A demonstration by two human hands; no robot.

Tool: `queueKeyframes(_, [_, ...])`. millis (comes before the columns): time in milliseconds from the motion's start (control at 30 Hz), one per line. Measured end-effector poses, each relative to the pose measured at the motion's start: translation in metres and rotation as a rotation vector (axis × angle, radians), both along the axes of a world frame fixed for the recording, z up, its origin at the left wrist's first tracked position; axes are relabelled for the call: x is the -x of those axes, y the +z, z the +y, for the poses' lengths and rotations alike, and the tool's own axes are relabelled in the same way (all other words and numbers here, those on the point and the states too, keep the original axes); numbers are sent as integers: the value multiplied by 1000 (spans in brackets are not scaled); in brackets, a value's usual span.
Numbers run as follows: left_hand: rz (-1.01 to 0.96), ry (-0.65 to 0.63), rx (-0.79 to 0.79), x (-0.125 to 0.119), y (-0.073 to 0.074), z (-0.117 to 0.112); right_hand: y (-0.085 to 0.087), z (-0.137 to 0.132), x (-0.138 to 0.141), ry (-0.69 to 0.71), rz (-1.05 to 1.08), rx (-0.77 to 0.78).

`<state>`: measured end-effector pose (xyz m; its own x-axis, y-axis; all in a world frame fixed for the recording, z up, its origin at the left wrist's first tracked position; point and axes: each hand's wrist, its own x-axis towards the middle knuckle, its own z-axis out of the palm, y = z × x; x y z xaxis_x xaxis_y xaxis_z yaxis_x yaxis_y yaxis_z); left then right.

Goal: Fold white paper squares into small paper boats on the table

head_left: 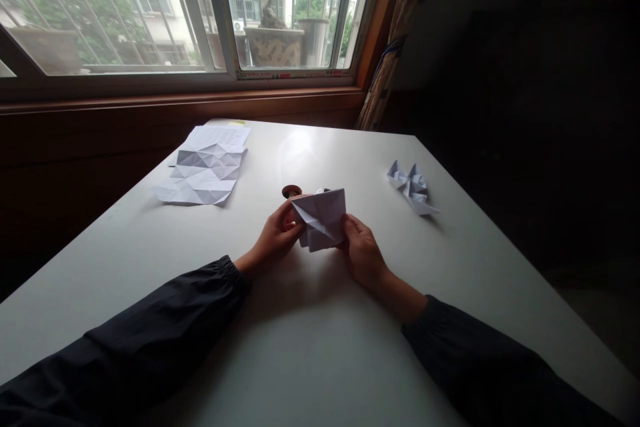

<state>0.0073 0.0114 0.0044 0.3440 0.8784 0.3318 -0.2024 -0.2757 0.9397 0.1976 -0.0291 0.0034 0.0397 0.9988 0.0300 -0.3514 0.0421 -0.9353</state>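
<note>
Pinching the folded paper (324, 217) by its left side, the left hand (275, 230) has its grip closed on it, with the right hand's (365, 247) grip closed on the opposite side. The paper is over the table (320, 353), roughly midway between the left and right edges, flaps showing along its bottom. Just beyond the left hand lies a brown disc (292, 191); beside it, a pale round thing (323, 190) is mostly hidden by the paper. Near the left edge, toward the far left corner, a creased sheet (207, 177) overlaps a written sheet (215, 136). A yellow slip (237, 123) shows at the far edge. By the right edge, nearer the far right corner, sits a pointed paper figure (410, 185).
</note>
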Motion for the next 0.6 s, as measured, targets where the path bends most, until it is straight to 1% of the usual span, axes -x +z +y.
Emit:
queueKeyframes(67, [-19, 45, -29, 0, 1, 1, 3, -5, 1, 39, -128, -23])
queueKeyframes(133, [2, 100, -84, 2, 2, 1, 6, -9, 1, 62, -272, -73])
queueKeyframes(233, [144, 189, -150, 6, 4, -2, 9, -12, 0, 71, -445, -174])
queueKeyframes(300, [265, 225, -175, 7, 7, -7, 8, -11, 0, 97, -489, -198])
queueKeyframes(367, [360, 229, -213, 6, 12, -13, 6, -9, -1, 121, -475, -187])
queueKeyframes(433, [406, 243, -277, 3, 17, -17, 4, -7, -2, 120, -415, -157])
queueKeyframes(533, [421, 297, -422, -1, 20, -19, 7, -3, -4, 124, -204, -49])
queueKeyframes(600, [433, 286, -521, -2, 19, -16, 12, -1, -6, 158, -18, 48])
